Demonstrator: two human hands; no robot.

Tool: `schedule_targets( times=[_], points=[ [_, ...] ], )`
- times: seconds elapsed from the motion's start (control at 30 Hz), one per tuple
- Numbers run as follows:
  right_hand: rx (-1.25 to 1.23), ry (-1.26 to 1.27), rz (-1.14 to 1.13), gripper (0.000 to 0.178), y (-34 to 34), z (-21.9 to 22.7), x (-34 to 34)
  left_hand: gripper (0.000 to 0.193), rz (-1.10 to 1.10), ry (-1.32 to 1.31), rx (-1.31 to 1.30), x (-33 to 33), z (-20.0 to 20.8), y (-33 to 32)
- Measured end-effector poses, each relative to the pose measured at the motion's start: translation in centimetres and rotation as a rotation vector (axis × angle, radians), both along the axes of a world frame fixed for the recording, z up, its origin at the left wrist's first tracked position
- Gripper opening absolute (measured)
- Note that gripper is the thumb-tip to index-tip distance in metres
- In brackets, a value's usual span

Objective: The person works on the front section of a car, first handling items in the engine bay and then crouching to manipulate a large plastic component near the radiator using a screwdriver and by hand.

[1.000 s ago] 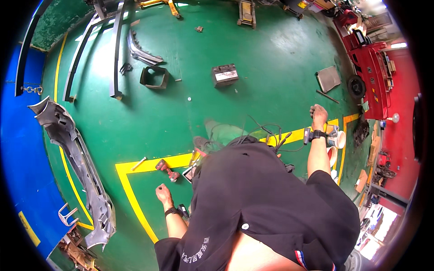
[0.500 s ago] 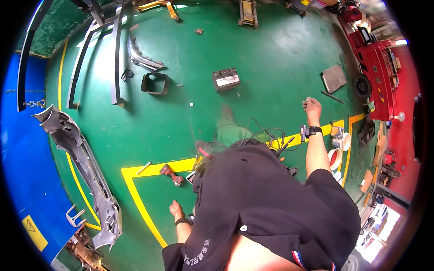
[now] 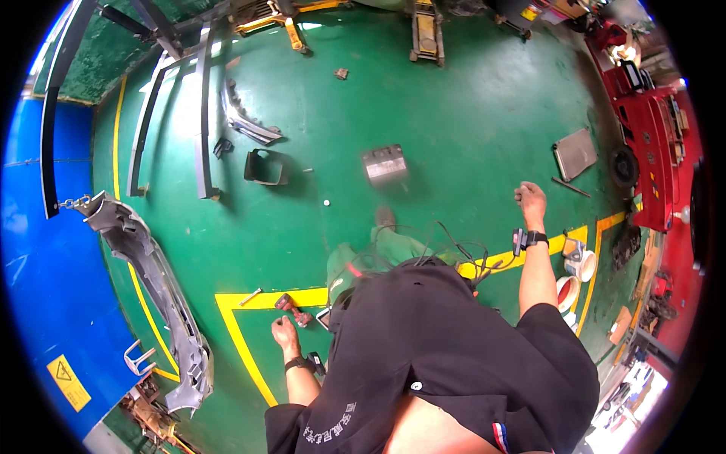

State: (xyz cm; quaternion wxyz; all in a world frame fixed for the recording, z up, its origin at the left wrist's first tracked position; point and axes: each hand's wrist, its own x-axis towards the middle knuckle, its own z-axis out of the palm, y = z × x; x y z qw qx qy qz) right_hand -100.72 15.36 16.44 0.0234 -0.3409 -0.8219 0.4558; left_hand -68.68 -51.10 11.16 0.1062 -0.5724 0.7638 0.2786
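Observation:
My left hand [image 3: 286, 337] hangs low beside my body, fingers loosely curled and no object visible in it. It appears just below a red and black cordless power tool [image 3: 293, 310] on the floor, apart from it by all I can see. Stretched out to the right, my right hand [image 3: 532, 200] is curled into a loose fist over the green floor, also with nothing visible in it. Ahead of my shoe [image 3: 385, 219] lies a dark, box-shaped car battery [image 3: 385, 165], smeared by motion. Both wrists wear black bands.
A grey bumper [image 3: 155, 291] lies along the left by a blue wall. A black open bin [image 3: 265, 167] and a post frame [image 3: 203, 113] stand ahead left. A flat grey panel [image 3: 575, 153], buckets [image 3: 581, 265] and a red vehicle part [image 3: 652, 155] are right. Cables [image 3: 469, 253] hang at my waist.
The whole floor scene has slid down in the picture. My left hand has risen toward the power tool in view. The battery, sharp before, is now blurred. My shoe shows more clearly.

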Motion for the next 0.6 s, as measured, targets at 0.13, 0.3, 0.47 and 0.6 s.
schedule_targets(
  times=[0.13,0.3,0.47,0.6],
  points=[
    [-0.014,-0.019,-0.063,0.024,1.4,-0.7,1.1,0.041,-0.154,0.005,-0.018,-5.3,-0.6,-1.6],
    [0.019,-0.066,-0.256,0.023,2.6,-1.2,4.8,0.04,-0.641,-0.373,0.036,-12.9,-3.6,-6.3],
    [0.179,0.084,-0.322,0.019,1.0,0.6,10.4,0.046,-1.498,-0.403,-0.236,-19.1,-10.7,-15.1],
    [0.118,0.119,-0.743,0.018,-4.4,5.1,17.7,0.033,-1.673,-0.461,-0.283,-33.9,-11.0,-17.2]
  ],
)
